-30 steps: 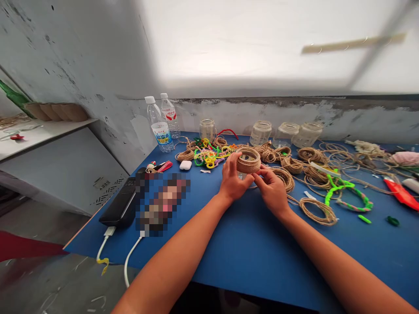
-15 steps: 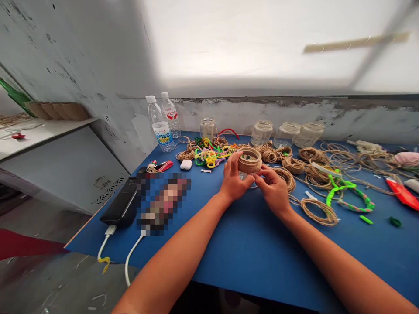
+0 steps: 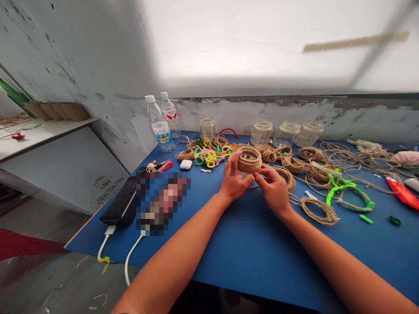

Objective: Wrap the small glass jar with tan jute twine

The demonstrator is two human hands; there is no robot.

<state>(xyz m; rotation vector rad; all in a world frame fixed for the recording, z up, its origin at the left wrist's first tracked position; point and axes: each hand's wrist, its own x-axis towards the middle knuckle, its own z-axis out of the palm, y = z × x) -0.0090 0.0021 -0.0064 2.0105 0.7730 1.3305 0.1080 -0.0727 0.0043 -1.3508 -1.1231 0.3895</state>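
A glass jar (image 3: 249,160) with brown twine wound round its upper part is tilted a little toward me, its round mouth showing. My left hand (image 3: 236,179) is closed on it, fingers on the left side and thumb along the front. At the jar's lower right, my right hand (image 3: 271,187) has thumb and forefinger pinched together close to my left thumb; whatever thin thing sits in the pinch, most likely twine, is too small to make out. Just right of that hand lies a coil of twine (image 3: 285,178). The jar's lower part is mostly hidden by my hands.
Several glass jars (image 3: 262,132) stand along the wall, with twine bundles before them. Coloured pipe cleaners (image 3: 209,157) lie behind my left hand. Two plastic bottles (image 3: 163,133), a white earbud case (image 3: 186,164) and a black power bank (image 3: 121,203) are at left. A twine ring (image 3: 319,212) lies at right.
Almost nothing differs. The jar and both hands keep their places; my right fingertips have shifted very slightly left along the jar's lower edge.
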